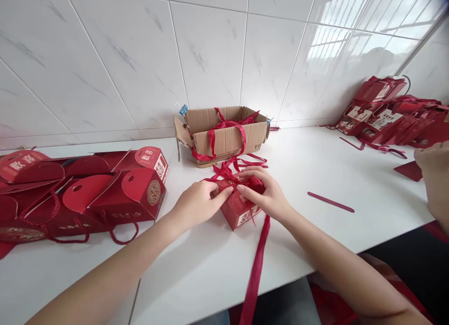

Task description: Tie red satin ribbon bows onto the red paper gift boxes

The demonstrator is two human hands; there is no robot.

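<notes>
A small red gift box [232, 212] with white print rests on the table in front of me, a red ribbon [226, 170] gathered over its top. At the box's upper left, my left hand [201, 198] is closed, thumb and fingers pinching at the ribbon. My right hand [266, 191] bends over the top from the right, its thumb and index finger closed about the ribbon. The two thumb tips nearly meet. One long ribbon tail [257, 264] hangs down over the table's front edge. My fingers partly hide the ribbon where they grip it.
Behind the box stands an open cardboard box [229, 140] with red ribbons draped over its rim. Larger red boxes with rope handles [122, 198] line the left. Finished-looking red boxes [382, 117] are piled at far right. A dark red strip [330, 202] and another person's hand [435, 175] are rightward.
</notes>
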